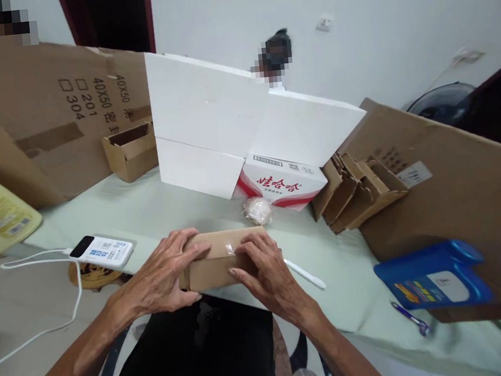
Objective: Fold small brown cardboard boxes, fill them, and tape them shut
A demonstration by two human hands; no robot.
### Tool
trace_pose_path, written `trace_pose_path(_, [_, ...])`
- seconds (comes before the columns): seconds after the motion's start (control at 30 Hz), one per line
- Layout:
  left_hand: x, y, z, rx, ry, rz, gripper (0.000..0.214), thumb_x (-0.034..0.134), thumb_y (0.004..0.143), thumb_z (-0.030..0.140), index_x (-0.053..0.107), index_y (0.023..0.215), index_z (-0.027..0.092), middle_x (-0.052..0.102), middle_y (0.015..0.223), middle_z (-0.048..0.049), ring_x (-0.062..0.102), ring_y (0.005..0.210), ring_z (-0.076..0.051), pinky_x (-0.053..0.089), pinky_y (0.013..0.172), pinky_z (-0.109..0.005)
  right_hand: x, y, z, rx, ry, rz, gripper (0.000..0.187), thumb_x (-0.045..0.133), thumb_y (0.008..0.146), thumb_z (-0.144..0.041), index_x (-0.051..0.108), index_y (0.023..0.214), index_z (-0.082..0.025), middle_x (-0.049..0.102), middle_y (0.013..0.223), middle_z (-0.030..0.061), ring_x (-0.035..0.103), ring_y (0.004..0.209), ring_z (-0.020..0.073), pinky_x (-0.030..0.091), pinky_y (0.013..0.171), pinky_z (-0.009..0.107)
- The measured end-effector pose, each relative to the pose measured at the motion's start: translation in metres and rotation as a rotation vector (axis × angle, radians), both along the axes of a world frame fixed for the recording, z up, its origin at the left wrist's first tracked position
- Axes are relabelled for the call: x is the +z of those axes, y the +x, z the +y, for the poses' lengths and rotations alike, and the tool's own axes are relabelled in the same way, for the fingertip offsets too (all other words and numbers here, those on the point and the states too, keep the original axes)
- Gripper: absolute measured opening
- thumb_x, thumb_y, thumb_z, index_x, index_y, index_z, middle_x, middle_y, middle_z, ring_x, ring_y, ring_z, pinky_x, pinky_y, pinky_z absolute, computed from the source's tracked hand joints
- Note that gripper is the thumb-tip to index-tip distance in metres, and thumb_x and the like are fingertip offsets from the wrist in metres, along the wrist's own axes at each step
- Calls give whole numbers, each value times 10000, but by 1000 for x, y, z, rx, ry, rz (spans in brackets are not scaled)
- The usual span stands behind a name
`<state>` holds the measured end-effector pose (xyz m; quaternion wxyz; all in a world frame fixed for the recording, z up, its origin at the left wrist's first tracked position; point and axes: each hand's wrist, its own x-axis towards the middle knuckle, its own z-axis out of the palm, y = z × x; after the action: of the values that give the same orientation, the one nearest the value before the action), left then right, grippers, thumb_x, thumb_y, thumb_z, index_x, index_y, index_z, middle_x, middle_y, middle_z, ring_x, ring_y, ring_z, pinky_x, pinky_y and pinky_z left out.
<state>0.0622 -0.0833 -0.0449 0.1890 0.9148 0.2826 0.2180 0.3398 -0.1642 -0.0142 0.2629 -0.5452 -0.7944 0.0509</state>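
A small brown carton (216,272) sits at the near edge of the pale green surface (208,204), right in front of the seated person. The left hand (163,273) has its grip around one end, thumb low and fingers over the top; the right hand (269,269) has its grip on the other end, fingers curled beside a shiny bit of clear tape (230,249). Just beyond I see a round plastic-wrapped bundle (258,211), and behind it a red-and-white box (283,180) against a white panel (208,112). A slim white tool (305,274) lies near the right hand. Farther out, a cabled white device (106,252) is over to the left, a blue bottle (431,277) to the right
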Motion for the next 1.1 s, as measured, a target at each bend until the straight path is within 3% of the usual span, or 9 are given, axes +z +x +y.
trace_pose_path(0.17, [5,-1,1,15,-26,51,972,1012,693,397,532,1536,335,490,1609,-154,496,1444,-446,472,1135,-634,-3,-3,-1,5,20,128,85,699,1010,-194,643,1038,-252,716,1065,44,630,1064,260,454,1020,452])
trace_pose_path(0.27, [13,5,2,9,-2,28,622,874,890,436,618,1445,317,573,1535,-130,546,1406,-404,469,1116,-584,-8,-5,-1,26,60,175,85,632,1040,-170,639,1007,-248,717,1014,28,635,1034,244,428,1037,449])
trace_pose_path(0.33, [18,13,3,16,38,-1,363,715,1022,349,666,1378,297,599,1516,-122,563,1402,-369,457,1123,-559,-12,-7,0,31,90,198,112,603,1055,-161,634,986,-244,718,995,20,636,1010,231,420,1033,441])
trace_pose_path(0.4, [23,23,3,6,74,-19,271,606,1072,268,691,1329,273,613,1511,-124,584,1387,-343,464,1111,-537,-16,-8,2,37,111,210,128,600,1052,-153,629,967,-243,717,977,13,632,978,220,426,1004,426])
trace_pose_path(0.5, [26,35,2,-38,101,-12,251,631,1038,229,697,1280,245,627,1498,-136,613,1357,-336,488,1086,-519,-20,-10,4,41,156,216,137,607,1039,-140,627,961,-251,719,958,4,635,953,215,432,1010,431])
trace_pose_path(0.67, [19,38,3,-60,74,27,465,850,847,256,652,1268,243,599,1534,-152,632,1332,-363,494,1075,-516,-28,-12,0,24,247,238,155,585,1055,-152,642,983,-277,745,1002,16,683,1018,230,389,1176,516])
trace_pose_path(0.93, [10,33,22,-19,18,-17,427,818,907,334,649,1291,256,639,1494,-128,643,1345,-346,501,1061,-467,-29,-9,-19,156,237,392,140,551,1055,-169,640,1039,-276,732,1008,41,720,998,235,496,1122,507])
trace_pose_path(1.1, [21,40,26,-9,-13,-41,292,708,1009,365,687,1272,241,687,1424,-112,689,1253,-316,521,1038,-454,-28,-5,-12,2,227,536,123,604,1074,-224,668,973,-256,718,1011,51,694,961,219,550,933,401])
